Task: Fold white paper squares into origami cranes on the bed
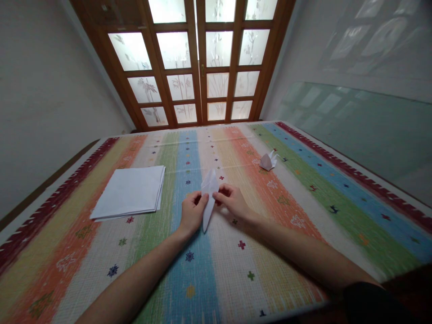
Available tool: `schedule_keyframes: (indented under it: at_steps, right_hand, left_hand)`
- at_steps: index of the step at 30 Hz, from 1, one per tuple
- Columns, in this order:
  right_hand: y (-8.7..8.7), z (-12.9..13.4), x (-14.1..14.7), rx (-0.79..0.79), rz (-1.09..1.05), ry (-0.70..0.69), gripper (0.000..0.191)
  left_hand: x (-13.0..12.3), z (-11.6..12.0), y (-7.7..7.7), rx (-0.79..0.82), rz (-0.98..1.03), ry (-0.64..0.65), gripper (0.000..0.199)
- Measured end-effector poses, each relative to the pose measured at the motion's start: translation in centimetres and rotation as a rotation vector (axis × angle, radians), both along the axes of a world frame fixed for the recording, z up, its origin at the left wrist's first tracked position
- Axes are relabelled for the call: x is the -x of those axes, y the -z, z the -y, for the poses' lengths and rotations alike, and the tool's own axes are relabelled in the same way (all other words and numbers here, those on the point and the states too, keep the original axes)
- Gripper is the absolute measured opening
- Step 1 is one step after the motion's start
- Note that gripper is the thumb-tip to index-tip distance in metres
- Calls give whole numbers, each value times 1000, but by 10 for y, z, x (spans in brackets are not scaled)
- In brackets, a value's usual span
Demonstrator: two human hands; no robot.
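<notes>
A folded piece of white paper (209, 183) is held between both hands over the middle of the table. It is long and narrow, with a pointed end toward me and a wider layered end away from me. My left hand (194, 209) pinches its left edge, thumb on top. On the opposite edge, my right hand (232, 200) grips it between thumb and fingers. Parts of the fingers behind the paper are hidden.
A stack of white paper sheets (130, 191) lies to the left. Farther off on the right sits a folded paper crane (268, 160). A striped tablecloth (162, 261) covers the table. Beyond the far edge stand wooden glass-paned doors (202, 90), with walls on both sides.
</notes>
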State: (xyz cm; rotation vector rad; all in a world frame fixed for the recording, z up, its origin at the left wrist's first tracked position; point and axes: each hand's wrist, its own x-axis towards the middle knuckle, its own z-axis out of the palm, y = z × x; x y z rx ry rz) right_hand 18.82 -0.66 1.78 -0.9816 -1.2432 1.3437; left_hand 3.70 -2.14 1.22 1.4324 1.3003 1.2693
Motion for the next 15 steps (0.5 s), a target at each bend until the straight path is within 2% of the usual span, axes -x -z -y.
schedule_keyframes:
  at_steps: [4,8,11,15]
  right_hand:
    - [3,-3,-2,46,-26,41,27]
    - [3,-5,-3,43,-83,76,36]
    - [0,-4,-3,-2,-65,96,33]
    - [-4,-3,-4,-81,-11,79,17]
  left_hand:
    - [-2,-3,3,125,239,47,31]
    - [-3,-4,4,169,355,80,39]
    - [-2,-4,3,141,392,135,37]
    - [3,-6,2,106,316,215,22]
